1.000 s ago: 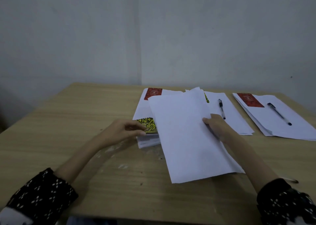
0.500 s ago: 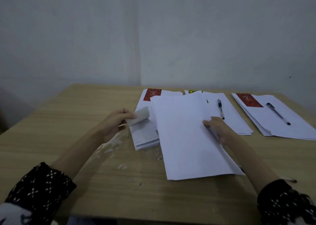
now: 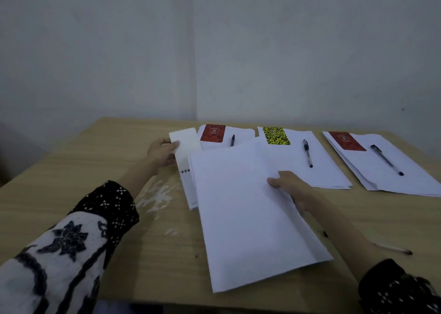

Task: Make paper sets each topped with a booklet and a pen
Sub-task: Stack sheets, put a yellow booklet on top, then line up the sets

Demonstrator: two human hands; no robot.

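Four paper groups lie on the table (image 3: 78,170), and three of them carry a booklet and a pen each. Nearest, at my six o'clock, the bare front stack of paper (image 3: 245,213) sits under my right hand (image 3: 293,191), thumb on top, fingers curled around its right edge. At my eleven o'clock my left hand (image 3: 162,152) pinches a white booklet (image 3: 185,142), thumb on its face, lifted above a low pile of white booklets (image 3: 188,185) just left of the front stack. Farther, along the back: at twelve o'clock a paper set with a red booklet (image 3: 213,133) and a black pen (image 3: 232,140); at one o'clock a set with the yellow booklet (image 3: 276,135) and its pen (image 3: 307,152); at two o'clock a set with another red booklet (image 3: 346,141) and a third pen (image 3: 386,160).
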